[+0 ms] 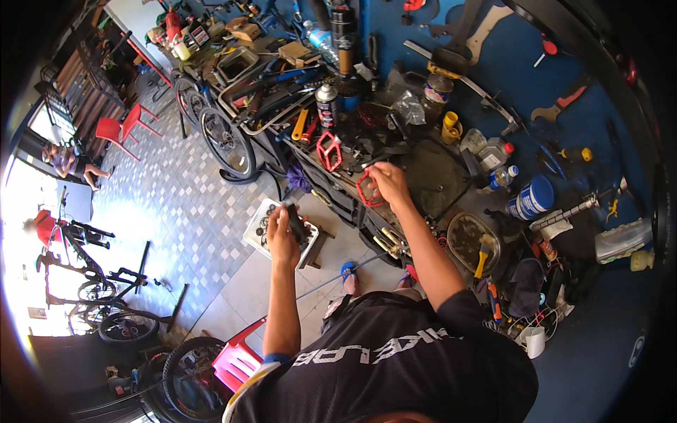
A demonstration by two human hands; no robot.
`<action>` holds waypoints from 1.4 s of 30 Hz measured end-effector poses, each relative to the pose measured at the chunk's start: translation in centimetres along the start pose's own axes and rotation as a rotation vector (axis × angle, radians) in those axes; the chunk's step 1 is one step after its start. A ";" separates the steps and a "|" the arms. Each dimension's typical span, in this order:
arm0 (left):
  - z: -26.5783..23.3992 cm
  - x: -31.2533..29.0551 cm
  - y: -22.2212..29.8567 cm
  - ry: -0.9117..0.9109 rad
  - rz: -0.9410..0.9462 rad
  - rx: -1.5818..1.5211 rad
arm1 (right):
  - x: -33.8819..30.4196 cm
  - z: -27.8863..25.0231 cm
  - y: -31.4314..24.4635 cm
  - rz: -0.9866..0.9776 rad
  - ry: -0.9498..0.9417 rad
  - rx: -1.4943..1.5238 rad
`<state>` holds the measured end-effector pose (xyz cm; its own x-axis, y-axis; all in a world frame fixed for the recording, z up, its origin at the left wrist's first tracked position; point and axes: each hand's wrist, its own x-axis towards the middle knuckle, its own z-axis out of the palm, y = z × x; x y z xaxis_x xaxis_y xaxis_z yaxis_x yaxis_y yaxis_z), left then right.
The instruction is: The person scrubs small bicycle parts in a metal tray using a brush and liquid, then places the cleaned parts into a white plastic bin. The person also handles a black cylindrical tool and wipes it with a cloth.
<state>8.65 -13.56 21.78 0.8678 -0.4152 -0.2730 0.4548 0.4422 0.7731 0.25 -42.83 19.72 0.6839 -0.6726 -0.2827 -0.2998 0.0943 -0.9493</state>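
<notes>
My right hand (390, 185) is over the front of the cluttered workbench, its fingers closed at the edge of a red bicycle pedal (364, 192). A second red pedal (328, 152) lies on the bench to the left of it. Lower and farther left, my left hand (283, 238) grips a black, blocky object (295, 223) whose exact kind I cannot make out. Under and beside that hand stands a white plastic basket (257, 237) holding small dark parts, partly hidden by my fingers.
A spray can (326, 106), an orange-handled tool (300, 124) and a metal basin with a yellow-handled brush (483, 258) crowd the bench. Bicycles (226, 142) stand at its left end. Behind my left arm is a pink chair (238, 361). A seated person (67, 161) is far left.
</notes>
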 end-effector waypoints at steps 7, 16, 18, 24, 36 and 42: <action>-8.8 -7.2 -2.8 0.145 -0.115 -0.024 | 5.1 2.1 -3.2 0.210 0.299 -0.686; -7.4 -4.9 -0.7 0.001 -0.190 -0.028 | 10.0 0.8 -2.6 0.424 0.407 -0.503; -6.8 -4.3 -0.2 -0.030 -0.215 -0.080 | 11.2 -0.2 -2.1 0.466 0.441 -0.384; -5.8 -4.6 -0.9 -0.080 -0.319 -0.171 | 12.2 0.5 1.3 0.345 0.520 0.244; -0.6 -4.3 -2.8 -0.132 -0.344 -0.191 | 11.6 -5.5 -3.4 0.316 -0.027 0.446; 0.9 -4.9 -4.5 -0.151 -0.348 -0.240 | 8.7 -4.7 -8.5 0.141 -0.109 0.113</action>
<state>2.22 -14.21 20.15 0.6237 -0.6757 -0.3929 0.7637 0.4199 0.4903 5.60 -52.97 25.92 0.7101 -0.5639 -0.4216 -0.3253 0.2683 -0.9067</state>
